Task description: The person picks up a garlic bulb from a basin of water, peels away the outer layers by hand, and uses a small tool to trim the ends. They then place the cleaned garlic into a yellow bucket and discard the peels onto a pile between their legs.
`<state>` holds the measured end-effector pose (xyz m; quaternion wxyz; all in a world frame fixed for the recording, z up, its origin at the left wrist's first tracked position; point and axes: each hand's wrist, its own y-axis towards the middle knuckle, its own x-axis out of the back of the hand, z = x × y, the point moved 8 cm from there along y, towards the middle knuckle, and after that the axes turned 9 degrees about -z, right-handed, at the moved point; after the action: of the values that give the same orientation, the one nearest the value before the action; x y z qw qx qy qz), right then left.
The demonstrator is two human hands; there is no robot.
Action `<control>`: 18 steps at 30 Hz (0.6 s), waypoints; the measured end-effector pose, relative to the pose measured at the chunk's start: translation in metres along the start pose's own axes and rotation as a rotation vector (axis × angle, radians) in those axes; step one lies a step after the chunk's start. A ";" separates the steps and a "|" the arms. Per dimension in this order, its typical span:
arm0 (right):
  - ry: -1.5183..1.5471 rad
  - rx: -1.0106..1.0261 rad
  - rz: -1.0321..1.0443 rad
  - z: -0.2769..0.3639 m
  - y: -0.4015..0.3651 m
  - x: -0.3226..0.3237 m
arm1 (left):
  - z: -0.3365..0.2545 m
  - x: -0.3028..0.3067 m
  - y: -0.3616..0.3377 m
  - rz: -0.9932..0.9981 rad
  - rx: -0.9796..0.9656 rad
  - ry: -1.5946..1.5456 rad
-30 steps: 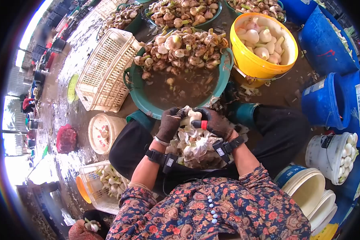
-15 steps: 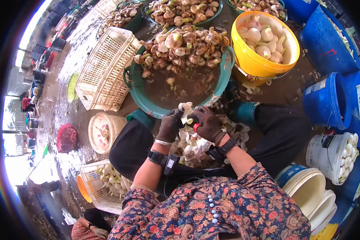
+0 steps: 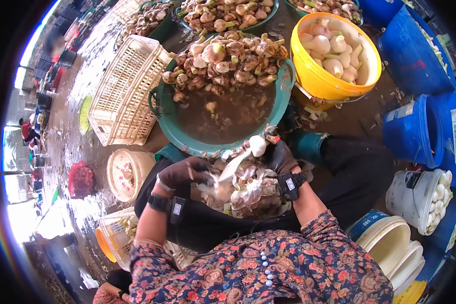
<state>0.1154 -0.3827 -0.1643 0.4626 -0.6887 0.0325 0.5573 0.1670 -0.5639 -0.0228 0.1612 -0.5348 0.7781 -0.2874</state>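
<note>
My right hand [image 3: 280,158], in a dark glove, is closed around a white garlic bulb [image 3: 258,145] over the near rim of the green basin [image 3: 159,124]. A small red piece [image 3: 276,139] shows at its fingers; what it belongs to is hidden. A pale strip of garlic skin [image 3: 231,169] hangs from the bulb toward my left hand [image 3: 186,173]. That gloved hand is apart from the bulb, its fingers smeared by motion. Loose skins [image 3: 256,195] are heaped in my lap below both hands. Brownish unpeeled garlic [image 3: 228,63] is piled in the basin above muddy water.
A yellow bucket [image 3: 301,66] with cleaned bulbs stands right of the basin. White plastic crates [image 3: 129,86] and a pale tub [image 3: 129,175] are on the left. Blue buckets [image 3: 415,129] and a white bucket of garlic [image 3: 408,195] line the right. Another person's arm [image 3: 109,293] shows at lower left.
My hands were together at the bulb; my left hand has moved away left and down. My right hand has shifted slightly right with the bulb, which now looks whiter, with a skin strip trailing.
</note>
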 end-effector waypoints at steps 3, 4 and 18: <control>0.003 0.251 -0.118 0.041 0.015 0.014 | 0.022 0.013 0.021 0.170 0.153 0.157; -0.003 0.259 -0.184 0.059 0.004 0.011 | 0.027 0.016 0.026 0.215 0.208 0.280; -0.503 0.488 -0.163 0.091 -0.001 -0.038 | 0.074 0.117 0.272 -0.269 -0.228 1.050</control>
<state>0.0347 -0.3389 -0.1286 0.6501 -0.3994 -0.0053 0.6464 -0.0372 -0.6211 -0.2426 -0.3454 -0.4282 0.7050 -0.4475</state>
